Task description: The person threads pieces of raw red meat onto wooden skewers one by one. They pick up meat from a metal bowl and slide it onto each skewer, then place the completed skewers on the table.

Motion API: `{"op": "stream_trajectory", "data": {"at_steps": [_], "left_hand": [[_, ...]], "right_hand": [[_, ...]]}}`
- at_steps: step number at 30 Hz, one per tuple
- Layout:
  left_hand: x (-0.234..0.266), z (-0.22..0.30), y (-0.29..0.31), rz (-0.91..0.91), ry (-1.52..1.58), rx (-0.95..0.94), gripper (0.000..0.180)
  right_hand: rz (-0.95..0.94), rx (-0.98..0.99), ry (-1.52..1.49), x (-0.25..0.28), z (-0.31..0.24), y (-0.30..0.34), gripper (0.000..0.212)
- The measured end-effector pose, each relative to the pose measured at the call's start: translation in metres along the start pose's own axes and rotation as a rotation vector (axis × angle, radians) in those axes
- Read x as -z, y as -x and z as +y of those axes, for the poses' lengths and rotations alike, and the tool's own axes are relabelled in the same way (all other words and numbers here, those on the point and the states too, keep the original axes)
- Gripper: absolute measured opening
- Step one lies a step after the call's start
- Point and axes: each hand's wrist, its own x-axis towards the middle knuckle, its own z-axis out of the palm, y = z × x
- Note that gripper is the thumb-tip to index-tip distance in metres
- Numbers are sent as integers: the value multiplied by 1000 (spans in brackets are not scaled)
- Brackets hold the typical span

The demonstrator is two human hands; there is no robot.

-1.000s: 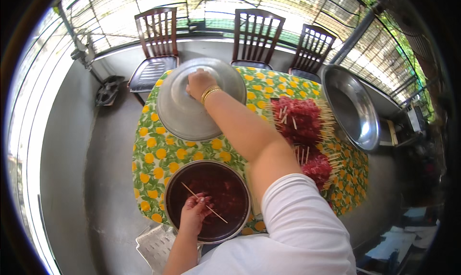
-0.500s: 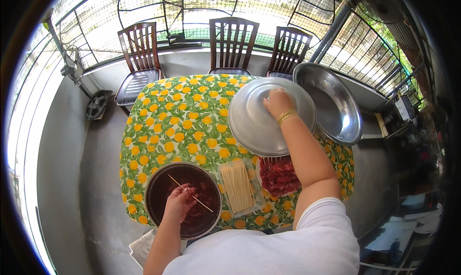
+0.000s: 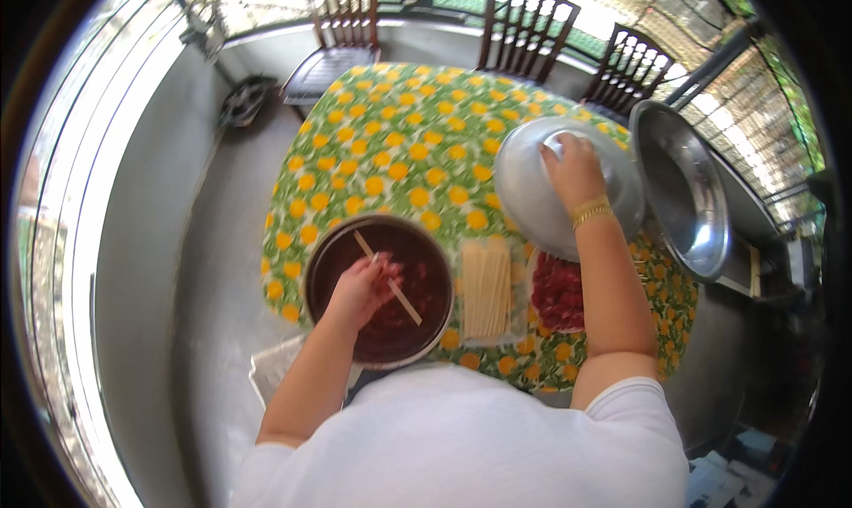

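My left hand [image 3: 359, 288] is closed on a thin wooden skewer [image 3: 406, 305], which slants across the top of a round pot [image 3: 310, 277]. Dark red, wet meat pieces [image 3: 432, 282] lie in the pot, and the fingertips look stained with it. Further off to the right, my right hand [image 3: 577, 166] has its thumb and fingers around the knob of a domed metal lid [image 3: 524, 197]. Just below the lid, partly hidden by my right forearm, is a plate of red skewered meat [image 3: 556, 295]. A clear tray of bare skewers [image 3: 485, 291] sits between pot and plate.
A large oval metal basin [image 3: 710, 215] stands right of the lid. Orange-patterned cloth [image 3: 390, 171] covers the table. Dark wooden chairs [image 3: 529, 29] line the far side, before a low wall and metal grille. A pale flat item [image 3: 275, 366] lies low at left.
My view has shifted, so the table sits higher and further right. The skewer in my left hand slants more steeply. My right hand remains at the lid's knob, its thumb now more visible.
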Motion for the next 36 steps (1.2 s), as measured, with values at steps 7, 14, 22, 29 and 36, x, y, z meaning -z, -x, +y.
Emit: {"op": "stream_trajectory", "data": {"at_steps": [7,14,22,29,36], "left_hand": [[-11,16,2,-25,115,-178,25],[-41,15,20,-79,125,-238,27],[-58,-8,36,-164,109,-269,24],[-35,-32,-16,-14,-187,-151,27],[-7,-74,-79,-16,-1570,-479,24]], "right_hand": [[-1149,-215,-984,7,-151,173,27],[-938,-245,-1086,1,-153,203,21],[-821,-361,-1114,1,-140,211,20],[-818,-432,-1138,4,-126,209,22],[-877,-430,-1141,19,-124,207,24]]}}
